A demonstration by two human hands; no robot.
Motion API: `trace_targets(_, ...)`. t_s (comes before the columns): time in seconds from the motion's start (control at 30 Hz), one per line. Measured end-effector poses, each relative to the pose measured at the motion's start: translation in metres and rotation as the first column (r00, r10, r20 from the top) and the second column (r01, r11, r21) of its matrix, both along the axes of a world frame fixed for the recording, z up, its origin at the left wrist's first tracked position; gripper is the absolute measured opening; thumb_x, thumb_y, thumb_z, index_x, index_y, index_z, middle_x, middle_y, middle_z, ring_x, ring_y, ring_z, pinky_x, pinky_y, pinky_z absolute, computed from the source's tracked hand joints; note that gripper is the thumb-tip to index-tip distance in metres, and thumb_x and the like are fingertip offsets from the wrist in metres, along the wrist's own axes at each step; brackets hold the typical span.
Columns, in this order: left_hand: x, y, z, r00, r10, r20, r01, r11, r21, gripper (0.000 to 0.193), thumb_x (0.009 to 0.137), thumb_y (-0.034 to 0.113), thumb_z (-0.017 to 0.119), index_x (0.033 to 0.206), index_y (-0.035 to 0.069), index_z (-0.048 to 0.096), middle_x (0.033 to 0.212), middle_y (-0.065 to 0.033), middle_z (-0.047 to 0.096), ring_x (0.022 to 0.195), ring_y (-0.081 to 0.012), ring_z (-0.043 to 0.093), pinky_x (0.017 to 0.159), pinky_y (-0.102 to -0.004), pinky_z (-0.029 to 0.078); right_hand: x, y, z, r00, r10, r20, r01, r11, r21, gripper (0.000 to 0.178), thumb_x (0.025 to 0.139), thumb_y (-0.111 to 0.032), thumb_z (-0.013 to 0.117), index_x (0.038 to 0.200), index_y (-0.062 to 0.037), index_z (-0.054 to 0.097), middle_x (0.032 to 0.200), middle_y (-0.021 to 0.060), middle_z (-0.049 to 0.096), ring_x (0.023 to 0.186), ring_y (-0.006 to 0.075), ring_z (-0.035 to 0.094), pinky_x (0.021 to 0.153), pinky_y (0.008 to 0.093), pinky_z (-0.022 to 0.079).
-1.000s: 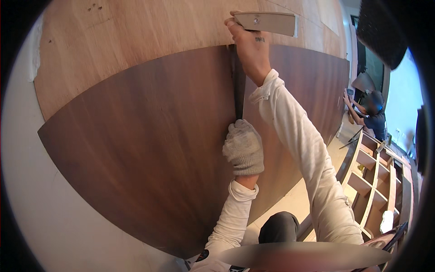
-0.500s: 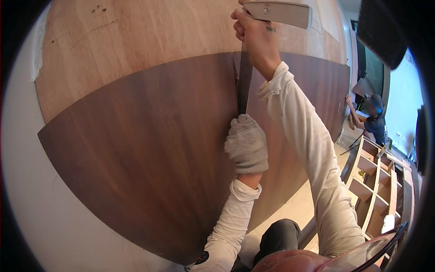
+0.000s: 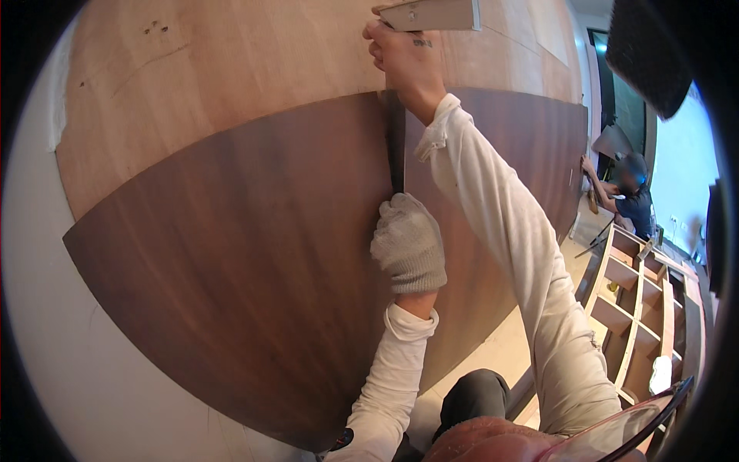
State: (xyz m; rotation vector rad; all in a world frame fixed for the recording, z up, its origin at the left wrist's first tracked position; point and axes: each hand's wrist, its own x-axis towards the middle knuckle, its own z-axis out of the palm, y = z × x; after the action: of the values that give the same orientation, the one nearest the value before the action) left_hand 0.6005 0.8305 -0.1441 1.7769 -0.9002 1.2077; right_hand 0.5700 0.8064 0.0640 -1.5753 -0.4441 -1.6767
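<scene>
My right hand [image 3: 412,65] is bare and closed at the top of a tool that looks like a try square [image 3: 446,15]. Its pale, thick crossbar sticks out to the right above my fingers. Below, a dark strip, seemingly its blade, runs toward my left hand [image 3: 408,245], which wears a knitted grey-white glove. That fist is closed at the strip's lower end and hides what lies under it. Both hands are over a dark brown wood-grain panel [image 3: 254,246], along a vertical seam. Right of the seam is another brown section [image 3: 493,162].
Bare light plywood [image 3: 254,54] lies beyond the brown panel's far edge. At far right another person [image 3: 635,200] crouches, an arm touching the panel's end. A wooden frame with several compartments [image 3: 631,308] lies on the floor near my right arm. My dark-clad knee [image 3: 476,396] is below.
My right hand and the crossbar have shifted left and slightly up; my left fist moved slightly left. The dark strip looks narrower and leans more to the left at its top.
</scene>
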Motion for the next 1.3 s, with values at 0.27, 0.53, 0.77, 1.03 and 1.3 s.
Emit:
trace_targets(0.27,0.002,0.000,-0.004,0.998,0.050,-0.035,-0.049,0.999,0.022,0.025,0.100,0.024,0.056,0.078,0.013,0.060,0.070,-0.0039,0.063,0.058,-0.0215,0.068,0.050,-0.0337,0.056,0.000,-0.002,-0.002,0.997,-0.078,-0.011,0.079,0.997,0.009,0.011,0.094,-0.005,0.064,0.104,-0.0016,0.061,0.074,0.0001,0.057,0.061,0.0065,0.048,0.052,0.0237,0.036)
trace_targets(0.53,0.001,-0.001,-0.005,0.992,-0.090,-0.088,0.088,0.996,-0.021,0.025,0.101,0.024,0.057,0.080,0.011,0.061,0.073,-0.0068,0.064,0.060,-0.0249,0.069,0.052,-0.0358,0.057,0.004,-0.013,-0.004,0.997,0.081,-0.006,-0.081,0.996,-0.043,0.022,0.095,-0.006,0.063,0.116,0.0004,0.058,0.083,0.0035,0.059,0.064,0.0075,0.048,0.053,0.0244,0.036)
trace_targets(0.77,0.006,-0.001,-0.013,0.982,-0.190,0.001,0.188,0.969,-0.163,0.019,0.099,0.022,0.062,0.085,0.009,0.063,0.076,-0.0081,0.065,0.062,-0.0279,0.069,0.052,-0.0381,0.056,-0.019,0.010,-0.016,0.991,-0.039,0.124,0.046,0.997,-0.060,0.027,0.098,-0.008,0.061,0.123,0.0004,0.055,0.088,0.0066,0.062,0.064,0.0090,0.048,0.054,0.0252,0.038)
trace_targets(1.03,0.005,0.002,-0.009,0.979,-0.203,-0.021,0.200,0.974,-0.109,0.019,0.099,0.023,0.062,0.086,0.009,0.065,0.077,-0.0095,0.065,0.064,-0.0279,0.069,0.054,-0.0378,0.056,-0.006,-0.009,-0.010,0.997,-0.039,0.061,0.042,0.998,-0.043,0.033,0.100,-0.017,0.058,0.128,0.0006,0.054,0.090,0.0082,0.062,0.067,0.0105,0.050,0.057,0.0262,0.040)
trace_targets(1.3,0.009,0.004,0.014,0.989,-0.104,0.102,0.114,0.988,-0.099,0.017,0.099,0.019,0.058,0.085,0.011,0.061,0.074,-0.0048,0.060,0.062,-0.0215,0.067,0.052,-0.0343,0.055,-0.042,0.005,-0.012,0.966,-0.180,0.184,0.196,0.978,-0.075,0.037,0.100,-0.023,0.055,0.129,0.0005,0.054,0.091,0.0090,0.062,0.069,0.0115,0.051,0.059,0.0270,0.041)
